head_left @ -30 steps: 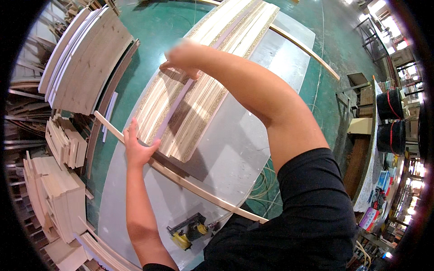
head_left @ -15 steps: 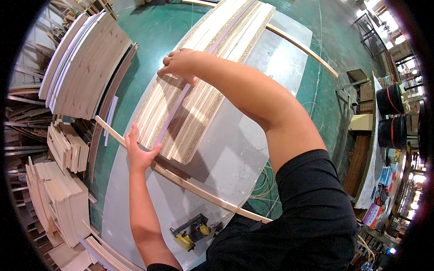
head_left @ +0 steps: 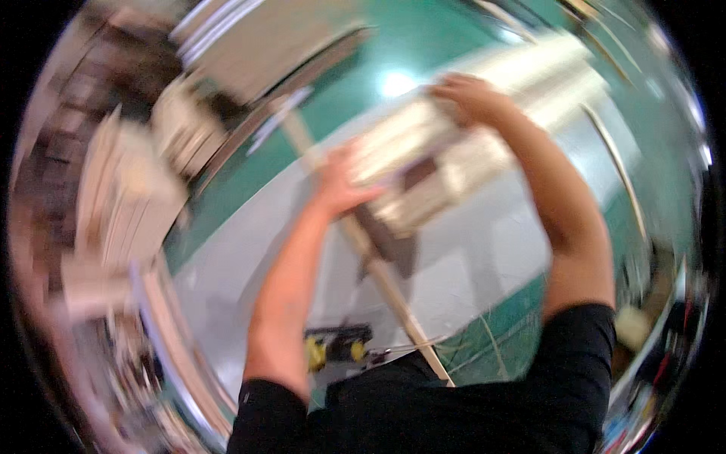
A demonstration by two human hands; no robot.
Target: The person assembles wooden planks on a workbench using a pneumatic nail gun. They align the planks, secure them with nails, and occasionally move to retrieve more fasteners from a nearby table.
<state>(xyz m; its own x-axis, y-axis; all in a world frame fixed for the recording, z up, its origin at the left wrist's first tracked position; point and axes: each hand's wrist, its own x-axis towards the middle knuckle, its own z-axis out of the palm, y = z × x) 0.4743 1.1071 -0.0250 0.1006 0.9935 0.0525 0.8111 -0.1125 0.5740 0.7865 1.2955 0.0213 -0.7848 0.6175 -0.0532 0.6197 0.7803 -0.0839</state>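
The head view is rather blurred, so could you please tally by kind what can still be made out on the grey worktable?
Hands on the pale board stack: 2, left hand and right hand
Pale board stack: 1
Long wooden strip: 1
Yellow and black power tool: 1
Grey worktable: 1
Total: 6

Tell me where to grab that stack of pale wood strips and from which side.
Grip the stack of wood strips at its two ends, one hand from each side, probably. It is long and lies across the grey table; the left hand already meets its near end and the right hand its far edge. Blur hides finer detail.
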